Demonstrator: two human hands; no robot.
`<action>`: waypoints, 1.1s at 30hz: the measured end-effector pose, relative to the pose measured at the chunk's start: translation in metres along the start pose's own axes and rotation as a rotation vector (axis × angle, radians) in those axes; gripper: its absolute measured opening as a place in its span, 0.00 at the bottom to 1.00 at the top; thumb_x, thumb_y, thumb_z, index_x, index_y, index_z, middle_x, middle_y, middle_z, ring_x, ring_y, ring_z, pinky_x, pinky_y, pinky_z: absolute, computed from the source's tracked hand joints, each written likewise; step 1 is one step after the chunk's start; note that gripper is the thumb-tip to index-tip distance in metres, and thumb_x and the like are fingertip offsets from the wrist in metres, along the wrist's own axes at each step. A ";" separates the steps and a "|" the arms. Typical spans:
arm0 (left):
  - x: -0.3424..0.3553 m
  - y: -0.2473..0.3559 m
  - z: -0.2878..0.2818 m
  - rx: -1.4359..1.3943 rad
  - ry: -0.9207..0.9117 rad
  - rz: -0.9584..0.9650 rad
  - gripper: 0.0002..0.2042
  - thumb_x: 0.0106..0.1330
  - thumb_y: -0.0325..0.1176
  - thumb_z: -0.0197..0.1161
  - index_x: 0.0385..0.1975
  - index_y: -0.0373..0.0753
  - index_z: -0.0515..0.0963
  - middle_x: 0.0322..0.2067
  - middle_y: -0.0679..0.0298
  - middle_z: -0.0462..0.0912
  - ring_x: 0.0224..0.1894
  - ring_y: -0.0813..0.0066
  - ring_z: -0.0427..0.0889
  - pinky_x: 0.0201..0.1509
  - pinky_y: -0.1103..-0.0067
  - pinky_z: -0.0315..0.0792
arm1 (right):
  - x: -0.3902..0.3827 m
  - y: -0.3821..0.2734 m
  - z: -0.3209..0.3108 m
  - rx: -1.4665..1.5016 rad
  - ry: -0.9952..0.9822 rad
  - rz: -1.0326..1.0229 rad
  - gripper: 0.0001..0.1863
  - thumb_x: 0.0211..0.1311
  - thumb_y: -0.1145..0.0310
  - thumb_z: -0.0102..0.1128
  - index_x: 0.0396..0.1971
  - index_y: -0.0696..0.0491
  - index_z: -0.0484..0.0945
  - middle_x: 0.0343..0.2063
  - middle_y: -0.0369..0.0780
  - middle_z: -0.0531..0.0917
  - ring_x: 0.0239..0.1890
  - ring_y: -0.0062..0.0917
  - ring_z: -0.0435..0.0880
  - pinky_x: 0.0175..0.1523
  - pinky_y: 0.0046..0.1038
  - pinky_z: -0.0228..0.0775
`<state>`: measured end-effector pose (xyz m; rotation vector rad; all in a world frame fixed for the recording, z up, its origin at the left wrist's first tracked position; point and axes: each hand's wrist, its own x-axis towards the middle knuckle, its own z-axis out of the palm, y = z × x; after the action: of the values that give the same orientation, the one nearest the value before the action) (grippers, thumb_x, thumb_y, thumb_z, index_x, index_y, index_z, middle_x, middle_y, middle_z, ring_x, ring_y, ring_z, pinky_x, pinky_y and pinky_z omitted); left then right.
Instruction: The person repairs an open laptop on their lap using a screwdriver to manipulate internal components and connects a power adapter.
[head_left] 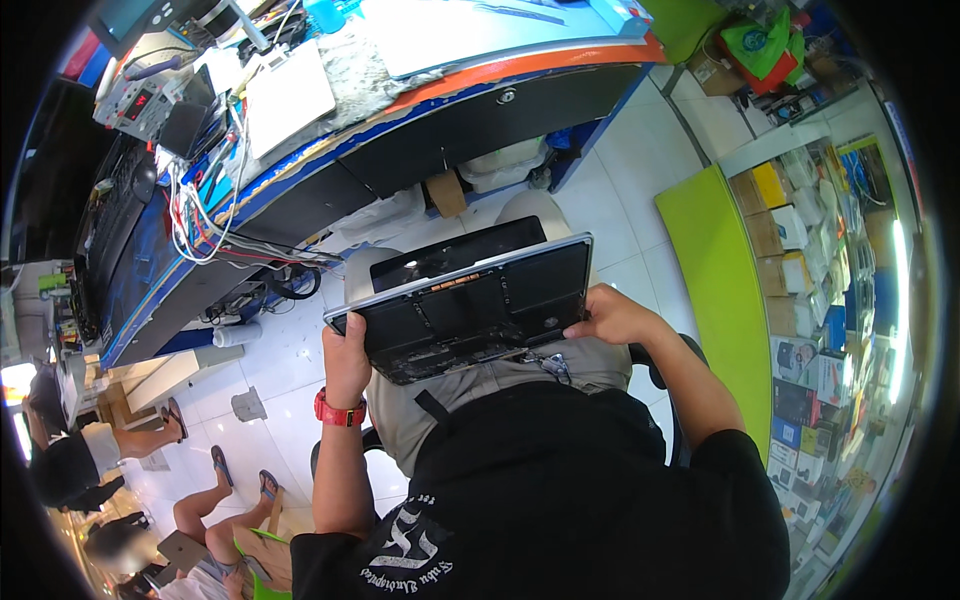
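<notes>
An opened-up laptop point(470, 318) rests over my lap, tilted, its bottom cover off so that black battery packs and inner parts face me. A glossy black panel point(470, 250), which looks like its screen, shows just beyond the far edge. My left hand point(347, 358) grips the laptop's left side, thumb on top of the rim. At the right corner, my right hand point(607, 316) holds the other side with thumb and fingers. Part of the fingers of both hands is hidden beneath the laptop. A red watch point(340, 408) is on my left wrist.
Ahead stands a workbench point(480, 120) with an orange edge, holding a power supply point(140, 104), cables point(200, 215) and a keyboard point(110, 240). A lime-green bench point(715, 300) and a glass cabinet of boxes point(800, 370) are to the right. Other people sit at lower left.
</notes>
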<state>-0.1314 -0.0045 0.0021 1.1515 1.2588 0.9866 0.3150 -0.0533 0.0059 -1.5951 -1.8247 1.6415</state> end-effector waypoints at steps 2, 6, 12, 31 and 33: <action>-0.001 0.010 0.004 0.059 0.010 0.003 0.32 0.84 0.61 0.57 0.53 0.28 0.80 0.47 0.58 0.89 0.47 0.74 0.86 0.54 0.73 0.80 | 0.000 -0.003 -0.001 -0.004 -0.001 0.004 0.19 0.65 0.72 0.79 0.54 0.58 0.87 0.45 0.50 0.93 0.50 0.42 0.91 0.59 0.38 0.79; 0.000 0.008 0.003 0.017 0.008 -0.013 0.30 0.84 0.58 0.61 0.55 0.30 0.85 0.45 0.65 0.89 0.46 0.78 0.82 0.55 0.75 0.77 | 0.000 -0.001 -0.002 0.000 -0.019 0.010 0.18 0.65 0.72 0.78 0.54 0.59 0.87 0.45 0.49 0.93 0.50 0.40 0.91 0.59 0.39 0.79; 0.000 0.011 0.005 0.018 0.010 -0.002 0.30 0.84 0.58 0.59 0.54 0.29 0.83 0.45 0.63 0.89 0.46 0.77 0.83 0.53 0.75 0.78 | -0.002 -0.008 -0.002 0.015 -0.023 0.051 0.20 0.66 0.72 0.78 0.56 0.58 0.87 0.48 0.48 0.93 0.52 0.40 0.90 0.61 0.38 0.78; 0.003 0.006 0.005 -0.005 0.003 -0.013 0.33 0.84 0.61 0.58 0.53 0.28 0.81 0.47 0.59 0.89 0.46 0.74 0.87 0.53 0.75 0.81 | -0.001 -0.004 0.002 0.166 -0.013 0.070 0.21 0.65 0.75 0.78 0.58 0.58 0.86 0.50 0.47 0.93 0.54 0.36 0.90 0.64 0.37 0.77; 0.002 0.006 0.004 -0.011 0.000 -0.017 0.32 0.84 0.60 0.58 0.54 0.28 0.82 0.47 0.60 0.90 0.47 0.75 0.86 0.54 0.75 0.80 | -0.001 -0.008 0.000 0.117 -0.017 0.066 0.21 0.65 0.75 0.78 0.58 0.58 0.86 0.50 0.47 0.93 0.53 0.36 0.90 0.64 0.37 0.77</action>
<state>-0.1269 -0.0015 0.0076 1.1309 1.2602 0.9800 0.3111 -0.0526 0.0130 -1.6119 -1.6675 1.7605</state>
